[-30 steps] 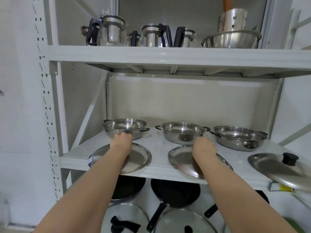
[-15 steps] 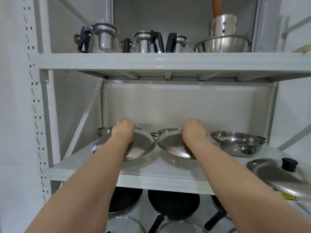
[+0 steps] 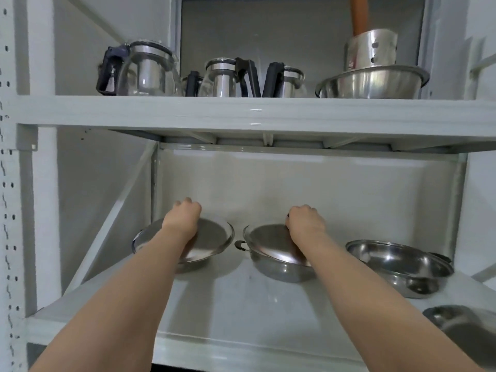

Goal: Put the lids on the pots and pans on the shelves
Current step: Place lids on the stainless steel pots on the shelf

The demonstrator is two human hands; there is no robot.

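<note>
Resting on the shelf, left pot and middle pot are getting covered: left lid and right lid, up off the front edge, are settling onto them, left hand and right hand each gripping one; third pot is waiting.

**Shelf layout around the middle pot**

The middle pot sits on the lower shelf. The middle lid lies tilted on it, gripped by the right hand. To its left, the left lid lies over the left pot, gripped by the left hand. To its right stands 1 right pot, and further right and nearer lies a spare lid. Above, on the upper shelf, are teapots. Right of them a holder stands in a bowl.
</note>
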